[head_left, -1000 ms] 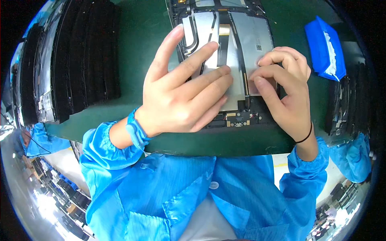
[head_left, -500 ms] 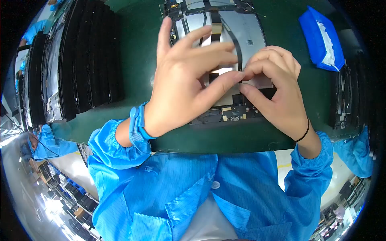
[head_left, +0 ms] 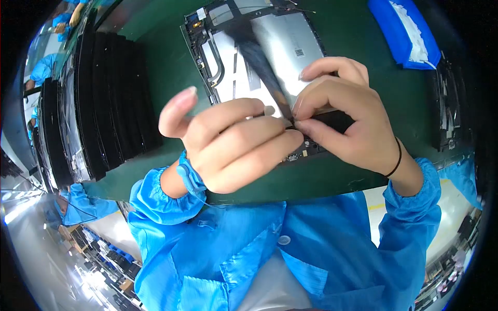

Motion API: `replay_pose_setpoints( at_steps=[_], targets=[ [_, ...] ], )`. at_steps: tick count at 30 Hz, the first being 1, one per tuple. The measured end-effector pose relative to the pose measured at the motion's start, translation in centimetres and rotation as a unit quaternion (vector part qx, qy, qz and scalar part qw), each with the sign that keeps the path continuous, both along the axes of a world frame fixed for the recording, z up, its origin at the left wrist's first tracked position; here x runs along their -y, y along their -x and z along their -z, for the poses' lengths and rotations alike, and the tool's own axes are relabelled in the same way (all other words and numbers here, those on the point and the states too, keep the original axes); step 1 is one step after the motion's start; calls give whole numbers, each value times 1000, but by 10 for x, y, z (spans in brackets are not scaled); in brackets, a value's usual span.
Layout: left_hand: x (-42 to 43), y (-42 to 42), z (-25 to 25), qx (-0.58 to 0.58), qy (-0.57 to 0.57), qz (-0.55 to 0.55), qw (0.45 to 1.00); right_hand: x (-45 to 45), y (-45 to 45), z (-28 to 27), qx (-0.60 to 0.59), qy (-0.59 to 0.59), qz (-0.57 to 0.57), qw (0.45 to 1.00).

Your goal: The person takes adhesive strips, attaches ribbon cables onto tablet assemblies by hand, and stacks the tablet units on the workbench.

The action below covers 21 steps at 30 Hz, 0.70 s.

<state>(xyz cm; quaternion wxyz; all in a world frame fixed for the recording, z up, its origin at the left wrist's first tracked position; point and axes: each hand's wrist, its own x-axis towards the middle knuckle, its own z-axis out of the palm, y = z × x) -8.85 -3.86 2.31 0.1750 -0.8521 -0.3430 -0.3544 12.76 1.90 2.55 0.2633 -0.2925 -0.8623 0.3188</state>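
Note:
An opened tablet [head_left: 282, 36] lies on the green bench, its silver inner plates and black frame showing. A broad black ribbon cable [head_left: 262, 65], slightly blurred, slants down across it. My right hand [head_left: 350, 111] pinches the ribbon's lower end between thumb and index finger, near the tablet's bottom edge. Against that same spot press the bent fingertips of my left hand [head_left: 233, 140]; whatever lies between them is hidden. One outer finger of the left hand sticks out to the side. Small circuit parts [head_left: 298, 155] peek out below the fingers.
Black tablet-like panels [head_left: 111, 98] stand in a row at the left. A blue bin [head_left: 386, 31] with white pieces sits at the upper right, above more dark panels [head_left: 448, 103]. Other people's blue sleeves [head_left: 44, 70] show at the far left.
My left hand has turned and curled, its fingertips dropping toward the tablet's bottom edge. My right hand has shifted slightly down and left. The black ribbon now slants across the plates.

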Motion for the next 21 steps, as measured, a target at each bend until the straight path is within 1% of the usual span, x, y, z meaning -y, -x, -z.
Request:
replay_pose_setpoints(
  at_steps=[2, 3, 4, 5, 7, 9, 10, 12, 14, 16, 17, 18, 19, 20, 21],
  targets=[
    [-3, 1, 0, 59, 60, -6, 996, 1, 0, -1, -25, -12, -19, 999],
    [-4, -1, -11, 73, 123, -10, 990, 2, 1, -1, -26, -10, -19, 999],
    [-4, 2, -8, 147, 180, -2, 973, 2, 1, -1, -35, -29, -19, 999],
    [-5, 2, -7, 184, 204, -1, 962, 2, 1, 0, -45, -48, -19, 998],
    [-8, 3, -6, 221, 229, -1, 948, 2, 0, 5, -54, -51, -21, 997],
    [-11, 6, -9, 83, 184, 44, 978, 1, -1, 8, -62, -55, -25, 996],
    [-9, 4, -7, 84, 184, 43, 978, 0, -2, 6, -55, -56, -23, 997],
    [2, 0, 1, 73, 51, 20, 996, -1, -1, 3, -48, -58, -22, 997],
    [13, -5, -1, 68, 29, -15, 997, -1, 1, 1, -58, 61, -36, 996],
    [9, -7, 9, 73, -52, -10, 996, -2, -1, 1, -67, 76, -42, 994],
    [7, -8, 8, 74, -51, -10, 996, -3, -2, 0, -76, 90, -48, 992],
    [6, -7, 6, 47, -60, 1, 997, -5, -2, 1, -75, 91, -48, 992],
    [6, -7, 5, 19, -68, 12, 997, -8, -2, 2, -81, 57, -72, 992],
    [6, -9, 6, 20, -68, 12, 997, -9, -1, 3, -87, 23, -97, 991],
    [5, -12, 7, 19, -89, 11, 996, -10, 0, 2, -86, 24, -97, 991]
  ],
)
